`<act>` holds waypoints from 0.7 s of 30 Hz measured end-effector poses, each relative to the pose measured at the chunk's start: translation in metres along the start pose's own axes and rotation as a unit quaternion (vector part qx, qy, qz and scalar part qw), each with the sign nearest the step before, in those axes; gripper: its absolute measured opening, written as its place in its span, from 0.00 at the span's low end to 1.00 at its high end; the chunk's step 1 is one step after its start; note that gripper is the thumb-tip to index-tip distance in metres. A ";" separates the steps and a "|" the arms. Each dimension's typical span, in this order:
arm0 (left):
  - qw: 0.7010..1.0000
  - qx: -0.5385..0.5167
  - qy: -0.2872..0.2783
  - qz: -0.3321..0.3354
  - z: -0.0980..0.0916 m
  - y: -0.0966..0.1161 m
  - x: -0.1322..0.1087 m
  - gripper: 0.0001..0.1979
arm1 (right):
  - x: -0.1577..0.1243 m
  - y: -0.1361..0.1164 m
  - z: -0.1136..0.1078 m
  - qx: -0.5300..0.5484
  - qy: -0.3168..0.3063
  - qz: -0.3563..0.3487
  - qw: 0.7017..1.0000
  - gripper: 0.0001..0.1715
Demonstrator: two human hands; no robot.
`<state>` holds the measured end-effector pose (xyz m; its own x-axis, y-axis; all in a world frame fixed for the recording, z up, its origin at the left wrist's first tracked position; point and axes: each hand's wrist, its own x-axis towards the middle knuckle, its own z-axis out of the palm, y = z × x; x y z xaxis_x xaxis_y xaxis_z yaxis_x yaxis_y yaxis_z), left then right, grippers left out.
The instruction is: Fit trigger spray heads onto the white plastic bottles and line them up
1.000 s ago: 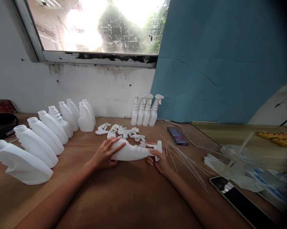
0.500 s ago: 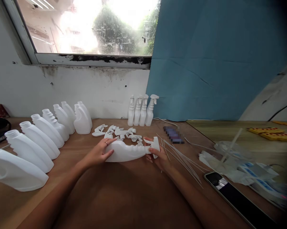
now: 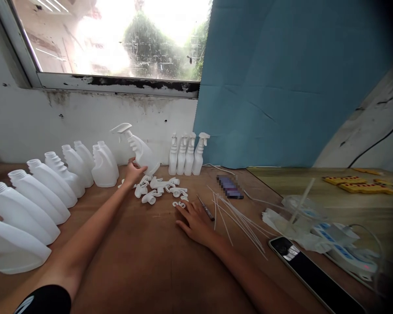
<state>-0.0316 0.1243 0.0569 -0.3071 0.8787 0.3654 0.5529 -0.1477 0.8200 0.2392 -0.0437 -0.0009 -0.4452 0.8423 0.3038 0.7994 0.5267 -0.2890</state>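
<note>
A white spray bottle (image 3: 143, 153) with its trigger head on leans left near the wall, and my left hand (image 3: 133, 171) grips its lower side. Loose white trigger heads (image 3: 150, 197) lie in a pile just right of that hand. On the brown table, my right hand (image 3: 194, 221) rests with fingers spread, its fingertips by small white rings (image 3: 181, 204). A thin screwdriver-like tool (image 3: 205, 208) lies beside the right hand, and thin white tubes (image 3: 245, 222) fan out further right.
White bottles without heads (image 3: 54, 184) line the left side. Several small spray bottles (image 3: 181, 159) stand by the wall. A phone (image 3: 314, 272), a power strip (image 3: 343, 255) and a plastic cup with a straw (image 3: 301, 209) lie right.
The bottle, earlier lying across both hands, is now raised at the back left in my left hand. My right hand has let go of its head and moved down to the table.
</note>
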 end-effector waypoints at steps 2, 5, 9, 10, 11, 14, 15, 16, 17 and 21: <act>0.998 0.058 0.002 0.006 0.022 0.004 0.013 0.26 | -0.001 -0.003 0.002 -0.030 -0.017 0.014 0.999 0.28; 0.996 0.083 -0.003 0.013 0.053 0.007 0.025 0.25 | -0.001 -0.005 -0.001 -0.044 -0.032 0.015 0.998 0.26; 0.994 0.106 -0.014 0.015 0.090 0.009 0.029 0.26 | 0.000 -0.004 -0.006 -0.039 -0.039 0.012 0.998 0.27; 0.994 0.109 -0.015 0.016 0.098 0.009 0.029 0.26 | 0.000 -0.004 -0.006 -0.037 -0.040 0.013 0.998 0.27; 0.994 0.111 -0.016 0.017 0.104 0.010 0.028 0.27 | 0.000 -0.003 -0.006 -0.036 -0.039 0.014 0.998 0.28; 0.993 0.117 -0.023 0.024 0.118 0.014 0.025 0.29 | 0.001 -0.002 -0.002 -0.037 -0.032 0.019 0.999 0.28; 0.992 0.120 -0.026 0.026 0.121 0.015 0.024 0.30 | 0.001 -0.001 -0.001 -0.036 -0.032 0.020 0.999 0.28; 0.992 0.122 -0.030 0.028 0.123 0.016 0.023 0.31 | 0.000 0.000 0.001 -0.035 -0.034 0.022 0.999 0.28; 0.991 0.125 -0.035 0.029 0.125 0.017 0.022 0.31 | 0.000 0.001 0.002 -0.032 -0.038 0.023 0.998 0.29; 0.989 0.131 -0.059 0.033 0.127 0.017 0.021 0.30 | 0.001 0.003 0.005 -0.022 -0.046 0.025 0.998 0.29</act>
<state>0.0702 0.1982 0.0225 -0.1797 0.9203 0.3474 0.7546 -0.0976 0.6489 0.2394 -0.0409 -0.0061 -0.4376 0.8755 0.2047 0.8375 0.4798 -0.2614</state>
